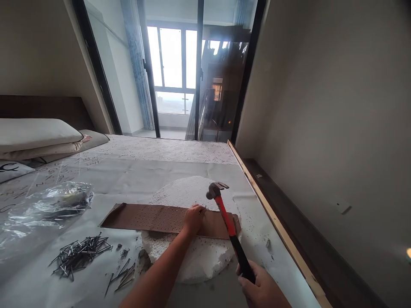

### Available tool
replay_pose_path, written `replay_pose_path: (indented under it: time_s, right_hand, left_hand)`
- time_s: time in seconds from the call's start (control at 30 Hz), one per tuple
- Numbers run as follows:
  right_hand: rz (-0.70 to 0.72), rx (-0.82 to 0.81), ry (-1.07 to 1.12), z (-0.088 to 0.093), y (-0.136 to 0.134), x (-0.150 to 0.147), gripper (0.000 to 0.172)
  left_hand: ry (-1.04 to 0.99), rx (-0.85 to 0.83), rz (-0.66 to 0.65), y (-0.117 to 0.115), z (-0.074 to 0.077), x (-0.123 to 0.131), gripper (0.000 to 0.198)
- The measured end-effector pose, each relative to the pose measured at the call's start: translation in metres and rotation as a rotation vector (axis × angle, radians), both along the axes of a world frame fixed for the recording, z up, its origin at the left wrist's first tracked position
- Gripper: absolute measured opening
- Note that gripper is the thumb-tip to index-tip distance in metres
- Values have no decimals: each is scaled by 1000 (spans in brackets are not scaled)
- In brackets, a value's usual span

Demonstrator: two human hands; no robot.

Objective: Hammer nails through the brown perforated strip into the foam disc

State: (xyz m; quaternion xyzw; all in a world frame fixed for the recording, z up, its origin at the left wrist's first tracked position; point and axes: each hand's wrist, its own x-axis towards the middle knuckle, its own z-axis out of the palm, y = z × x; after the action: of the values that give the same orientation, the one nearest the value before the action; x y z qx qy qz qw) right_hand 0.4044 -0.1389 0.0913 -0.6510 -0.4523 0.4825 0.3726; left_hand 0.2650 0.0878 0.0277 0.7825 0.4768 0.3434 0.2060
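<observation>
Right hand (260,283): fingers wrapped round the black lower grip of a claw hammer (228,220), handle red above. Hammer raised, slanting up and left, head up, claw pointing right. Left hand (193,219): on the brown strip (144,217), right of its middle, fingers curled and bunched; can't tell whether they pinch something small. Strip has rows of small holes left of this hand; it lies crosswise on a rough white foam slab (205,261), left end well past the slab's edge, right end near the slab's right edge. Hammer handle crosses in front of the strip's right part.

Container: clear plastic bag (48,209), crumpled, left of the strip; something dark and yellowish inside, too blurred to name. Loose pile of nails (81,256) nearer the person than the bag; a few separate nails (123,276) right of the pile, grey lump (143,261) beside the slab.

Edges: pale sheet (125,184) under everything, grey crumbs on it right of the slab. Wooden rail (276,222) borders the right side, apart from the slab; wall (337,107) beyond it. Room between slab and rail, more on the far side up to the glass door (173,64). Pillow (38,134) far left.
</observation>
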Motion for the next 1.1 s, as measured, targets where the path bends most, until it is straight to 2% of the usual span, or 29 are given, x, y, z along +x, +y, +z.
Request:
replay_pose_path:
  time_s: [0.17,0.3,0.43,0.57,0.8,0.97,1.1]
  right_hand:
    - [-9,-65,-44,-1,4,-7,4]
    - [26,-102,-6,8,2,-9,2]
    - [-3,-64,40,15,-3,-9,10]
    - [-41,-73,1,11,2,-14,2]
    - [-25,-12,-53,11,1,-13,7]
    - [-45,-76,-81,6,4,-19,7]
    - [-54,-6,-131,7,4,-20,6]
  left_hand:
    - [64,19,1,0,-2,0,23]
    - [82,11,5,0,-4,-1,24]
    - [33,-4,16,0,-5,-2,21]
    - [78,6,33,0,-3,-1,23]
    - [79,-4,17,-1,-2,0,19]
    - [111,7,42,-1,-3,-1,21]
    - [90,25,14,0,-5,-1,20]
